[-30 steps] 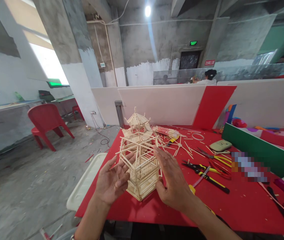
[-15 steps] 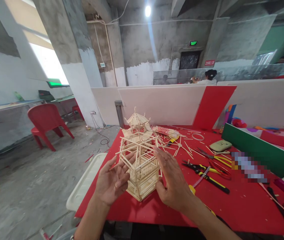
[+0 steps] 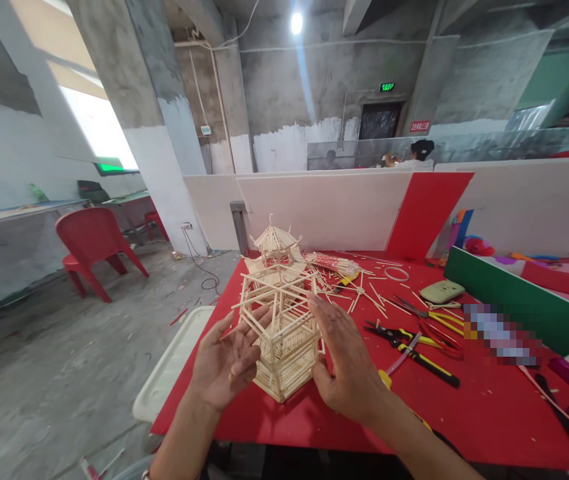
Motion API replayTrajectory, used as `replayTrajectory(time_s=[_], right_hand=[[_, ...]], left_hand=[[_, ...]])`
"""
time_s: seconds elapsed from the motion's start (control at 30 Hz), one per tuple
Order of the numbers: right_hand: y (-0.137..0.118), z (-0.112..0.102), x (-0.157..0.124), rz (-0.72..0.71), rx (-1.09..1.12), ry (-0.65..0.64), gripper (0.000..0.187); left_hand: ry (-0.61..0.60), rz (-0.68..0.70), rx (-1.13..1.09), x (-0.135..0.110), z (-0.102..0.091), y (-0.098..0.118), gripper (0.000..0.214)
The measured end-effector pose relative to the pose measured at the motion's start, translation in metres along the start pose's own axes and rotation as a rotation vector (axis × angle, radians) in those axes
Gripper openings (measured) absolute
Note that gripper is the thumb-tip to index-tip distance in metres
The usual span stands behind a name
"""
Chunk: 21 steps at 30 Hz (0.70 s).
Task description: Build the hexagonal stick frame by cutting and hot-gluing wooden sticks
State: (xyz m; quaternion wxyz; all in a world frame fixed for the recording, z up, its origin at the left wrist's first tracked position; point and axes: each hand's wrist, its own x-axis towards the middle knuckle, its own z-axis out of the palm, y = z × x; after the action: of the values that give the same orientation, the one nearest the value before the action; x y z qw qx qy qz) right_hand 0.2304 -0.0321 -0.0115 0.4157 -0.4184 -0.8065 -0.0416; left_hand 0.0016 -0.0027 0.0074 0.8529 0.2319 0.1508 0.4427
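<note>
A pale wooden stick frame (image 3: 284, 357), many-sided and built in layers, stands upright on the red tabletop (image 3: 364, 413). My left hand (image 3: 229, 360) is at its left side, palm turned up and fingers apart; its fingertips lie against or just beside the upper sticks. On the opposite side my right hand (image 3: 341, 353) is held with fingers stretched out along the frame, and I cannot tell how firmly it touches. Right behind the frame rises a small stick pavilion (image 3: 277, 241) with a pointed roof.
Loose sticks (image 3: 377, 297) and a bundle of sticks (image 3: 331, 263) lie behind my right hand. Black-and-yellow pliers (image 3: 429, 363) and a grey-green case (image 3: 442, 291) are farther right, before a green board (image 3: 509, 303). A white panel (image 3: 319, 210) borders the back. A person (image 3: 417, 157) sits beyond it.
</note>
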Motion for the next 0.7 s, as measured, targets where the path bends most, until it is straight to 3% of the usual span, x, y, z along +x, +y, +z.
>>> replayTrajectory(time_s=[0.7], right_hand=[[0.0005,-0.0014,0.001,0.004,0.024,-0.012,0.095]], left_hand=[[-0.007,0.003,-0.004,0.0012,0.0,-0.0005,0.054]])
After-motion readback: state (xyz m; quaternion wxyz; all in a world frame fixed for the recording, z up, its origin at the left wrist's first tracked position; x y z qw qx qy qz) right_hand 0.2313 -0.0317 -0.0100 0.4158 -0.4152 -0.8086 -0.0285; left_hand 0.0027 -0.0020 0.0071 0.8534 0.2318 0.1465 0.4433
